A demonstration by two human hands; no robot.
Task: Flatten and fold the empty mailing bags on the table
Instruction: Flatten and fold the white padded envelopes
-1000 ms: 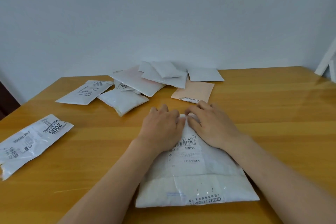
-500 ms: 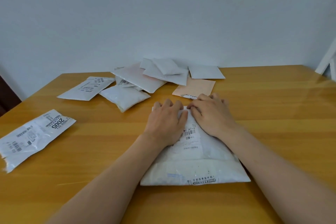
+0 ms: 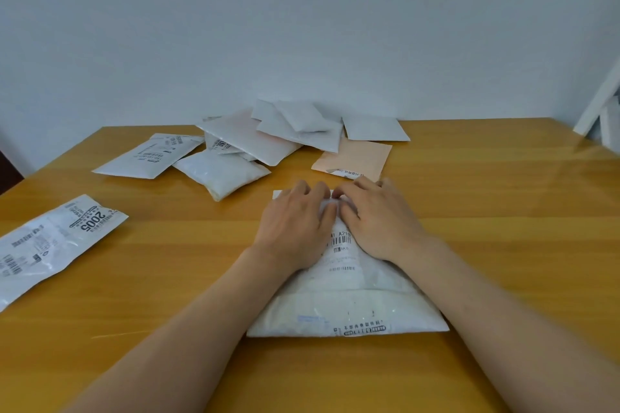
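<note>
A white mailing bag (image 3: pixel 349 308) with a printed label lies flat on the wooden table (image 3: pixel 503 228) in front of me. My left hand (image 3: pixel 295 228) presses palm-down on its far left part. My right hand (image 3: pixel 379 221) presses beside it on the far right part, fingers spread toward the bag's far edge. Both hands touch at the thumbs and cover the bag's upper half. A puffy white bag (image 3: pixel 221 174) and a labelled white bag (image 3: pixel 147 156) lie further back left.
A long white bag marked 2005 (image 3: pixel 57 241) lies at the left edge. A heap of flat white and pink bags (image 3: pixel 285 131) sits at the back by the wall, with a peach bag (image 3: pixel 355 157) just beyond my hands. White boards (image 3: pixel 600 111) lean at the right.
Both hands have slid away from me along the bag toward its far edge, pressing it flatter. The other bags have not moved.
</note>
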